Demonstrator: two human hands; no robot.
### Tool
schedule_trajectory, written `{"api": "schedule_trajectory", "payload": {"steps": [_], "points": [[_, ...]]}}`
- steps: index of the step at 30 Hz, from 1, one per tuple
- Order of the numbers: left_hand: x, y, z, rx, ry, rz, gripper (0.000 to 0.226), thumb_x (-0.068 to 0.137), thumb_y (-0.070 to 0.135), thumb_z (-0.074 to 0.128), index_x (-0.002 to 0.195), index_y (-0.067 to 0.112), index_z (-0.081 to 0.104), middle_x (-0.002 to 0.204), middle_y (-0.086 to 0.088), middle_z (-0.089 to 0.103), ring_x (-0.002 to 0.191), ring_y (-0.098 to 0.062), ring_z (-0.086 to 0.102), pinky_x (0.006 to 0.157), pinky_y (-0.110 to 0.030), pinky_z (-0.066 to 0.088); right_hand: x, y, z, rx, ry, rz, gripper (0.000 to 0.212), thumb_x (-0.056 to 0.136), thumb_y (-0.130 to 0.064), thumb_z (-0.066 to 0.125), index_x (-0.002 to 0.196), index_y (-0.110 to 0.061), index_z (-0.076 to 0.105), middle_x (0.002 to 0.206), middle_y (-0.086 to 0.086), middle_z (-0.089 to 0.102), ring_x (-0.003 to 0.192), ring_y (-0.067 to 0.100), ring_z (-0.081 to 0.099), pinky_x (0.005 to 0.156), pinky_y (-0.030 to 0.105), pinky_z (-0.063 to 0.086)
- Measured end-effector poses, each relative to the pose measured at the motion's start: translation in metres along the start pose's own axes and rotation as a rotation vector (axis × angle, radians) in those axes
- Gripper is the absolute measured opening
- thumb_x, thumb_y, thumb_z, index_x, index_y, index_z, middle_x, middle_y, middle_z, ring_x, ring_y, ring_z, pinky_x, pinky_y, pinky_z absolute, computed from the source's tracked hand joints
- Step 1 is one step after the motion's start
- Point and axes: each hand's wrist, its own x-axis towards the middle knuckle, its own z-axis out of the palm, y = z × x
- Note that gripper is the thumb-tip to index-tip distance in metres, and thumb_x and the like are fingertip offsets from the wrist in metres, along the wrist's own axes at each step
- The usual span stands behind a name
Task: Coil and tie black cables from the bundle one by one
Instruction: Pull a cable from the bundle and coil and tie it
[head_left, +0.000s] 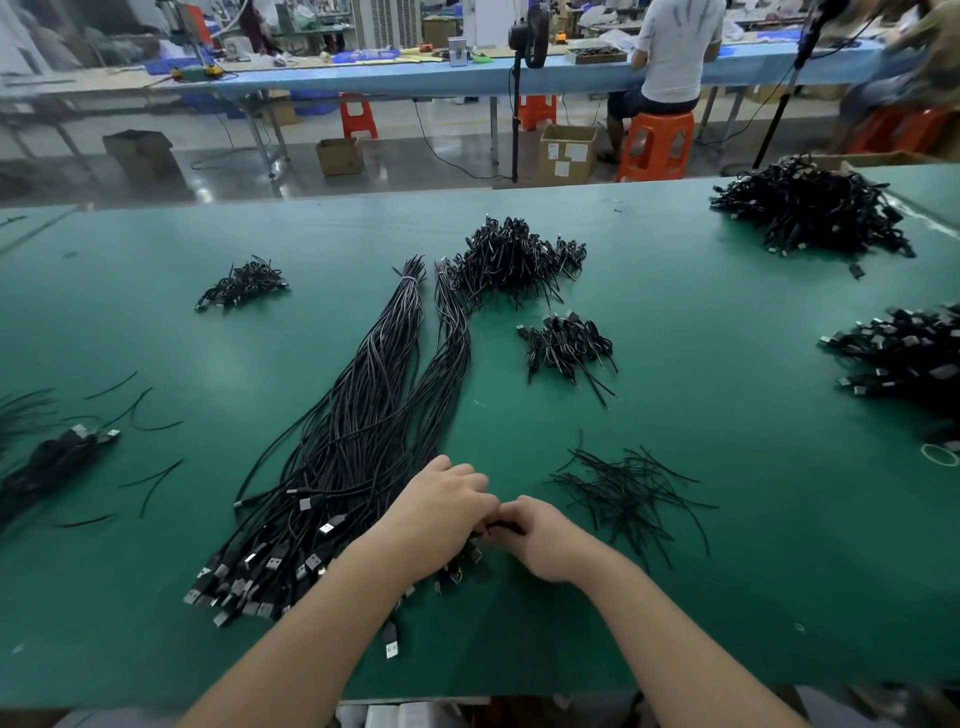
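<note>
A long bundle of straight black cables (363, 415) lies on the green table (701, 405), its USB plugs fanned out at the near left. My left hand (441, 514) rests on the bundle's near right edge with fingers curled. My right hand (540, 540) meets it fingertip to fingertip, and both pinch a short black cable piece (501, 527) between them. Most of that piece is hidden by my fingers. A loose heap of thin black twist ties (628, 493) lies just right of my right hand.
Piles of coiled, tied cables sit at the centre back (514, 260), mid right (566, 343), back left (241, 286), far right (810, 208) and right edge (904, 358). More cables and stray ties lie at the left (57, 457). A person sits on an orange stool (657, 145) beyond.
</note>
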Motion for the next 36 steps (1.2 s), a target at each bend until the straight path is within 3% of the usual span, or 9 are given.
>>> {"api": "schedule_trajectory", "payload": {"steps": [5,7,10,13,15,19,27,30,36], "points": [[-0.007,0.001,-0.002,-0.081,0.045,-0.037,0.022,0.096,0.018,0.051,0.109,0.029,0.066,0.101,0.006,0.056,0.1,-0.017,0.05,0.086,-0.03,0.029,-0.007,-0.025,-0.028,0.004,-0.247,0.123,0.029,0.1,-0.034,0.054,0.109,-0.011,0.069,0.083,0.003,0.066,0.073,0.015,0.056,0.078,0.044,0.052],[-0.012,-0.002,-0.006,-0.273,0.173,-0.107,0.018,0.097,0.022,0.055,0.101,0.029,0.071,0.097,0.01,0.06,0.096,-0.014,0.055,0.086,-0.028,0.032,-0.015,-0.03,-0.042,0.375,-0.274,0.17,0.038,0.103,-0.038,0.049,0.115,-0.006,0.067,0.091,0.007,0.071,0.083,0.018,0.068,0.077,0.04,0.059],[-0.022,-0.007,-0.017,-0.744,0.375,-0.348,0.013,0.091,0.018,0.07,0.087,0.03,0.074,0.086,0.016,0.068,0.083,-0.004,0.062,0.081,-0.021,0.047,-0.031,-0.035,-0.063,0.978,-0.253,0.187,0.054,0.108,-0.044,0.03,0.129,-0.004,0.059,0.108,0.02,0.069,0.098,0.032,0.067,0.072,0.043,0.06],[-0.026,-0.003,-0.029,-1.166,0.518,-0.547,0.016,0.087,0.017,0.077,0.08,0.032,0.075,0.08,0.008,0.072,0.072,-0.011,0.065,0.07,-0.022,0.055,-0.037,-0.046,-0.061,0.754,0.003,0.133,0.033,0.105,-0.033,0.046,0.122,-0.014,0.067,0.111,0.005,0.073,0.096,0.023,0.07,0.075,0.039,0.061],[-0.024,0.005,-0.034,-1.256,0.567,-0.575,0.018,0.087,0.015,0.077,0.08,0.031,0.075,0.077,0.004,0.073,0.068,-0.011,0.064,0.068,-0.023,0.054,-0.037,-0.057,-0.051,0.649,0.089,0.059,0.02,0.1,-0.024,0.058,0.112,-0.017,0.072,0.106,-0.002,0.075,0.093,0.016,0.071,0.069,0.031,0.059],[-0.02,0.021,-0.044,-1.28,0.603,-0.549,0.017,0.088,0.008,0.074,0.079,0.022,0.075,0.076,0.001,0.073,0.068,-0.011,0.062,0.069,-0.035,0.054,-0.039,-0.078,-0.045,0.526,0.24,-0.018,0.014,0.096,-0.028,0.066,0.094,-0.02,0.077,0.086,-0.003,0.077,0.078,0.009,0.071,0.057,0.021,0.05],[-0.025,0.027,-0.051,-1.175,0.589,-0.517,0.009,0.088,0.016,0.077,0.083,0.023,0.076,0.073,0.013,0.07,0.06,0.003,0.055,0.06,-0.014,0.044,-0.049,-0.086,-0.05,0.503,0.265,0.019,0.015,0.098,-0.022,0.063,0.094,-0.013,0.075,0.082,0.001,0.078,0.076,0.014,0.074,0.057,0.019,0.05],[-0.027,0.028,-0.051,-1.075,0.553,-0.481,0.014,0.087,0.014,0.077,0.081,0.027,0.074,0.079,0.014,0.069,0.071,0.002,0.059,0.068,-0.012,0.044,-0.051,-0.085,-0.053,0.474,0.229,0.068,0.015,0.096,-0.021,0.066,0.093,-0.009,0.076,0.084,0.002,0.078,0.075,0.013,0.074,0.054,0.017,0.047],[-0.031,0.028,-0.058,-0.875,0.537,-0.365,0.003,0.089,0.012,0.074,0.092,0.013,0.076,0.089,0.012,0.066,0.088,-0.002,0.061,0.08,-0.013,0.046,-0.055,-0.082,-0.055,0.543,0.189,0.119,0.017,0.092,-0.023,0.07,0.092,-0.007,0.077,0.086,0.006,0.078,0.071,0.008,0.071,0.054,0.015,0.043]]}}
